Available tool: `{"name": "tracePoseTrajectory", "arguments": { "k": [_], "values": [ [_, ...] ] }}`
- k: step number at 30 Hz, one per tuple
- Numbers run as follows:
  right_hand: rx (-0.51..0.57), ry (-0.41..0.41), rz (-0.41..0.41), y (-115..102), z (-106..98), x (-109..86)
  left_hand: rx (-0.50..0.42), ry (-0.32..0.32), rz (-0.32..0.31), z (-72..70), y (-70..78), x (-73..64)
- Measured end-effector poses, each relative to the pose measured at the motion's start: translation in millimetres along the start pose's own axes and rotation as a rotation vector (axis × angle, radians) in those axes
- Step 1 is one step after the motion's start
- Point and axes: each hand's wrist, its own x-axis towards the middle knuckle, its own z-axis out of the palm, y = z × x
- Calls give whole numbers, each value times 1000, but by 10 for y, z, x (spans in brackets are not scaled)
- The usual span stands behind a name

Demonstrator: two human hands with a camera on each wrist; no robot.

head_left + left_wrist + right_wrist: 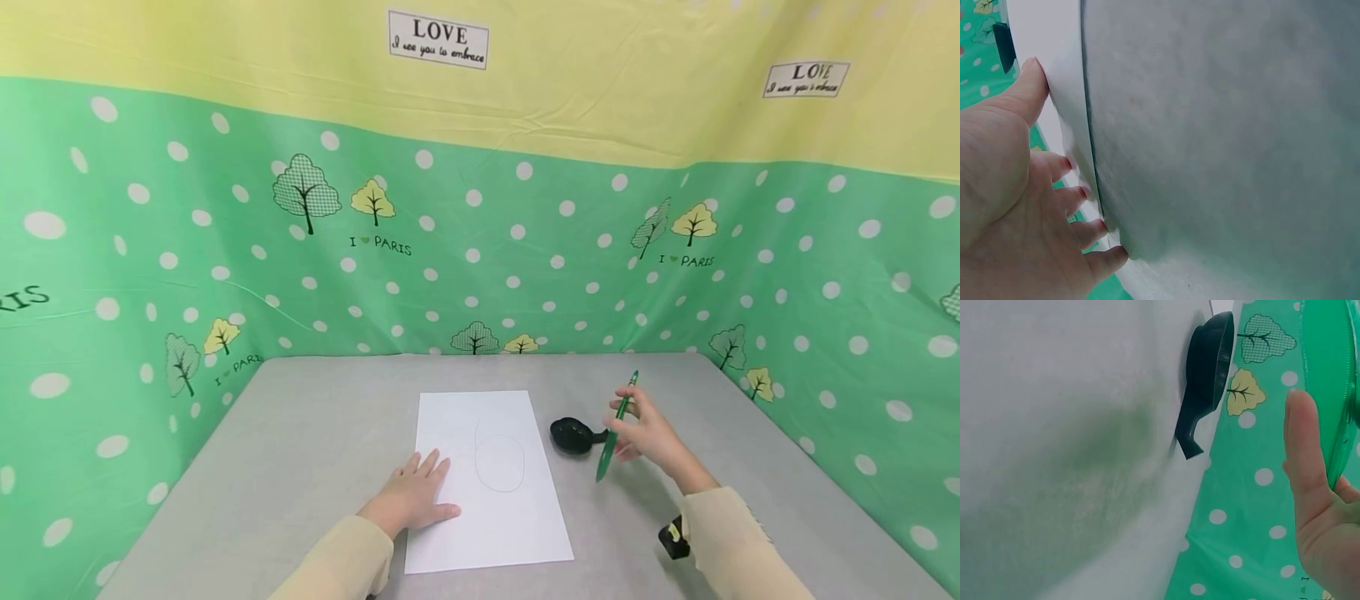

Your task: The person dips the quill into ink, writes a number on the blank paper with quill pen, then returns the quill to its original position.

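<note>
In the head view a white sheet of paper (495, 533) lies on the grey table, bearing a thin pencilled loop with a line rising from its left side, like a 6. My left hand (416, 492) rests on the sheet's left part, fingers straight and spread. My right hand (645, 433) holds up a green see-through plastic ruler (609, 450), its fingers and thumb pinching it. Fine marks run along its edge in the right wrist view. Just left of that hand sits a black pan-shaped thing (572, 436) with a rounded bowl and short handle (1189, 431).
A small black item with a yellow patch (673, 540) shows beside the right sleeve (738, 542). The grey table (337, 417) is bounded at the back and sides by a green dotted cloth (420, 275) with a yellow upper band.
</note>
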Motion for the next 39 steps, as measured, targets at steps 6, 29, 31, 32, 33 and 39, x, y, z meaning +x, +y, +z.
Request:
{"name": "tracePoseTrajectory", "arguments": {
  "k": [6,29,31,32,33,39],
  "values": [
    [-57,6,5,18,8,-11,-7,5,8,-6,12,-12],
    [-337,53,67,185,116,-61,-27,13,24,12,6,-16],
    [-352,55,67,190,132,-64,-35,25,26,8,9,-19],
    [-359,53,66,192,139,-67,-33,28,28,7,10,-19],
    [-367,53,67,196,145,-69,-31,28,29,6,11,-21],
    [-388,43,69,230,165,-91,-22,31,36,11,10,-18]
  ]
}}
